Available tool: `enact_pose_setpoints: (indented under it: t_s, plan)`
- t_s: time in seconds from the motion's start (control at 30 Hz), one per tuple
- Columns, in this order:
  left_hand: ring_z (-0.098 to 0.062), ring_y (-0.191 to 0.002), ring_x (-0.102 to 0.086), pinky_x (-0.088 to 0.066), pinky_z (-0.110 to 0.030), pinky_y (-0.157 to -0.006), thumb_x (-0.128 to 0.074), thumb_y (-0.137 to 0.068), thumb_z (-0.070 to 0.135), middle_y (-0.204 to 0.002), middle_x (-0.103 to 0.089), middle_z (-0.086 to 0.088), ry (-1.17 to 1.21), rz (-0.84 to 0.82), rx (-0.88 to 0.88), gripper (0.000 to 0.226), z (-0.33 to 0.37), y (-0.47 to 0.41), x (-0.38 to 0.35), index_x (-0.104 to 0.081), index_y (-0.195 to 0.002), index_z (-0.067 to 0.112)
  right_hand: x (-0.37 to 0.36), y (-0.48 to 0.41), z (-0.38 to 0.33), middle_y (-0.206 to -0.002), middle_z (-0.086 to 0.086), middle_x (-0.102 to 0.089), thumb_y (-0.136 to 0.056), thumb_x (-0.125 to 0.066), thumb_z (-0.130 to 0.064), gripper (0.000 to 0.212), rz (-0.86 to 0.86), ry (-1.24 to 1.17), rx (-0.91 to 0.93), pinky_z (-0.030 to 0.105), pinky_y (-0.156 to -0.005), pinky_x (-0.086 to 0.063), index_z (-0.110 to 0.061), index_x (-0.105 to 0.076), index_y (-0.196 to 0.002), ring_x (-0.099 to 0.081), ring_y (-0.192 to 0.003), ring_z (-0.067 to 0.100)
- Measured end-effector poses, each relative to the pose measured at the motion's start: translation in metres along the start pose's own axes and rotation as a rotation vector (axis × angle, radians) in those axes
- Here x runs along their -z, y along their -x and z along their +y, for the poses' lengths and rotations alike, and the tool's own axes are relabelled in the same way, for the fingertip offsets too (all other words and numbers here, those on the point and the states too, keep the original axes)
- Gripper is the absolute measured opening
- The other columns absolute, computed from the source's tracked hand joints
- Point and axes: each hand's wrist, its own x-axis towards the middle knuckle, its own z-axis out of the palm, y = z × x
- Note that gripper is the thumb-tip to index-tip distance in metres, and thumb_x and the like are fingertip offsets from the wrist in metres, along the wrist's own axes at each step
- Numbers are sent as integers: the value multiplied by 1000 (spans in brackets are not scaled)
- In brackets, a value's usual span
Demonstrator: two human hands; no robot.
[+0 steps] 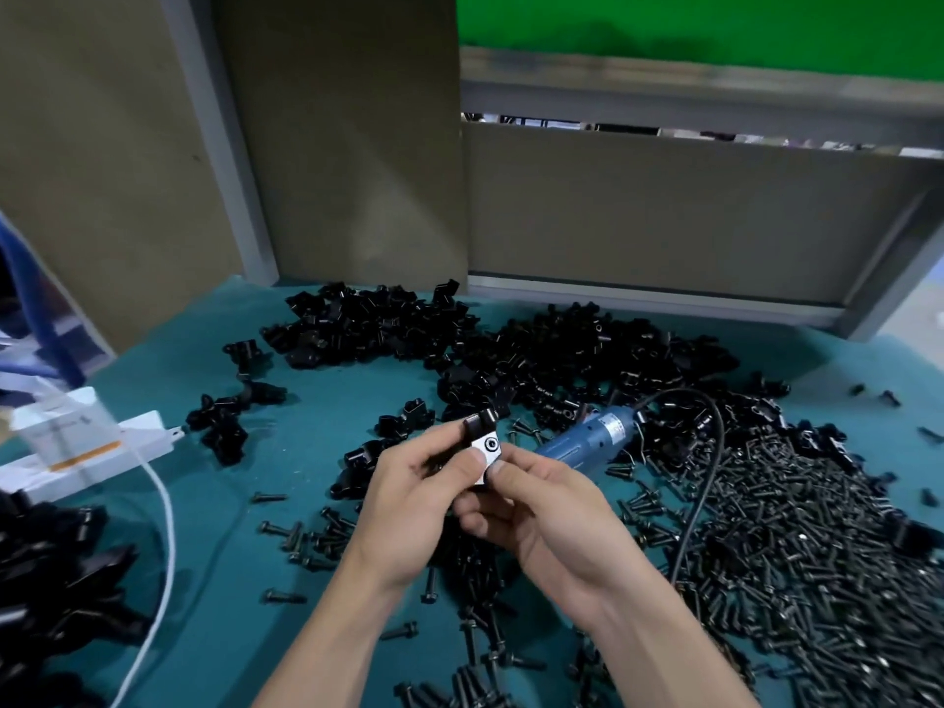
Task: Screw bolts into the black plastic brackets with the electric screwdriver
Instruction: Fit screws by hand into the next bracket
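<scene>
at the left edge of the teal mat point(286, 452) lies a white plastic box point(102, 442) with a white cable point(164, 513). a pile of loose black plastic brackets point(408, 324) sits at the far edge. over the middle, my left hand point(408, 503) grips a black bracket with a silver square face point(485, 447), and my right hand point(541, 508) pinches it too. just beyond, the blue electric screwdriver point(587, 436) lies beside the heap of black bolts point(792, 528) along the right edge.

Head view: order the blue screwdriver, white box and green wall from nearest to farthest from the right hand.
1. Blue screwdriver, lying just behind the right hand.
2. White box, far left on the table.
3. Green wall, top, beyond the bench.
</scene>
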Motion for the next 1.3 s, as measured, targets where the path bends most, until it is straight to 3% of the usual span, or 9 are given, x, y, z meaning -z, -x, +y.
enact_pose_setpoints:
  t_s: [0.23,0.33,0.47,0.67,0.83,1.0,1.13,1.2,1.3]
  plan:
    - [-8,-65,-62,-52,-17,-64,-58,-103,6,-85,-75,2,-4,-110,136,41,11,-9,14,-79,-113,40,-19,-1,-3,-93,16,-75,-103,-52,1,20,106,232,121,31,-74,-61,2,-71,-110,-68,-73,18]
    - [-13,-80,-73,-56,-22,-68,-56,-102,3,-99,-80,-6,119,-5,126,40,11,-12,11,-81,-109,34,-38,-5,-5,-95,20,-78,-100,-53,6,23,180,98,144,40,-79,-65,-6,-72,-94,-75,-79,21]
    - [-17,-92,-73,-52,-29,-84,-63,-94,5,-106,-79,-10,241,134,81,27,8,-15,10,-82,-106,21,-47,-17,-9,-84,14,-75,-93,-64,8,15,201,-134,140,33,-73,-64,-4,-72,-93,-71,-69,19]
    - [-10,-91,-74,-55,-16,-74,-61,-94,2,-101,-81,-2,102,150,67,29,7,-15,31,-82,-104,20,-40,-25,-25,-83,-10,-77,-76,-85,-3,24,337,874,457,25,-80,-59,-26,-77,-80,-73,-84,7]
    - [-8,-92,-74,-60,-27,-75,-60,-98,8,-104,-79,7,26,89,116,38,6,-15,38,-79,-110,38,-38,-28,-33,-83,-26,-72,-80,-81,-7,26,309,1178,491,10,-69,-51,-32,-75,-79,-68,-81,-3]
    - [-21,-87,-79,-62,-26,-69,-63,-100,9,-98,-81,-8,137,135,220,23,-1,-22,42,-80,-109,21,-34,-38,-38,-79,-26,-74,-80,-80,-14,20,155,1135,336,6,-64,-48,-33,-80,-82,-68,-74,-12]
    - [-26,-87,-79,-63,-25,-67,-65,-98,4,-96,-80,-13,183,312,247,23,-11,-22,48,-81,-101,19,10,-90,-69,-87,-14,-74,-95,-68,-18,24,413,1478,223,11,-58,-52,-30,-76,-114,-65,-62,-6]
    - [-26,-87,-79,-63,-26,-67,-66,-98,6,-100,-81,-9,175,345,246,25,-14,-20,48,-84,-97,24,33,-121,-78,-119,7,-72,-99,-60,-19,47,415,1729,-75,33,-81,-60,-20,-55,-146,-70,-92,17]
    - [-26,-75,-78,-62,-27,-61,-70,-97,12,-107,-78,1,163,407,239,22,-14,-19,51,-84,-99,30,49,-151,-76,-158,11,-46,-102,-56,-26,69,294,1896,-311,40,-109,-47,-7,-26,-161,-55,-131,32]
